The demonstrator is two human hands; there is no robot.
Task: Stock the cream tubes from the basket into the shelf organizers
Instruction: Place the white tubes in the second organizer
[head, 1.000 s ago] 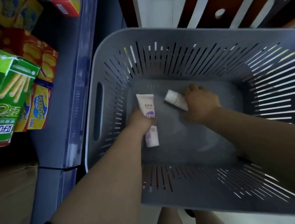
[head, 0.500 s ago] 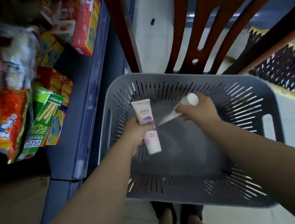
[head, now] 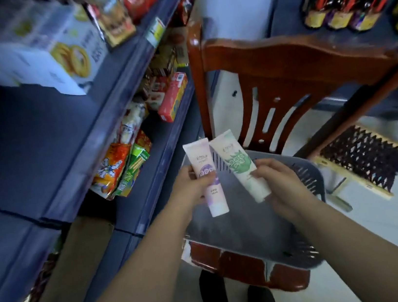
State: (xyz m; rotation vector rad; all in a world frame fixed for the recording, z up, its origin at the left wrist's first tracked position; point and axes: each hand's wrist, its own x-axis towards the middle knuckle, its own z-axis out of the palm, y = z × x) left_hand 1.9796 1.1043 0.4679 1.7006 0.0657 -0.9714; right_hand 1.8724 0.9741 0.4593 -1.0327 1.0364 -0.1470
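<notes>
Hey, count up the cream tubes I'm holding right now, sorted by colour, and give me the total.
Purple-printed tube, in the left hand: 1
Green-printed tube, in the right hand: 1
Total: 2, both held above the grey basket, where no other tube shows.

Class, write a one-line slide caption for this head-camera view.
Left hand holds a purple-print cream tube, right hand a green-print one, above the grey basket.

The grey basket [head: 307, 181] sat on the wooden chair [head: 246, 259] on the pale floor [head: 384, 240], while the blue shelves [head: 136, 113] alongside carried snack boxes [head: 172, 98] and packets [head: 111, 168].
</notes>
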